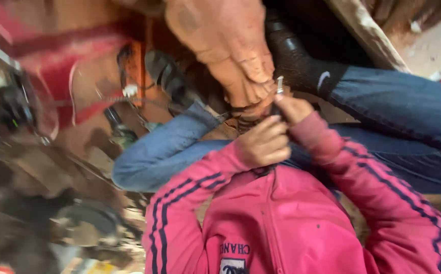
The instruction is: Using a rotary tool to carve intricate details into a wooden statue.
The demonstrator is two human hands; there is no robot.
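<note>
Fingers (pixel 251 91) of the big hand (pixel 230 50) coming down from the top edge are curled in tight, bunched right against a small silvery metal stub (pixel 279 83). Whether they really grip it or just press on it I can't tell, and I can't say if it's the left or the right hand either. Sweeping from the left: it's all smeared there, a red machine body (pixel 48 66) with dark bits, then an orange bracket (pixel 135 71) and a ribbed black part (pixel 162 71) beside it. Next is a bent knee in blue jeans (pixel 149 157). Below the middle sits another person in a pink jacket (pixel 281 223) with dark stripes down the sleeves, both arms raised. That person's nearer hand (pixel 263 144) is a loose fist just under the big hand, and the other one (pixel 292 109) pinches the stub from below — so the stub stands upright between the two people's fingertips, dead centre. Right of that there's a black sock (pixel 301 66), then more jeans leg (pixel 408 111) running off to the right edge.
</note>
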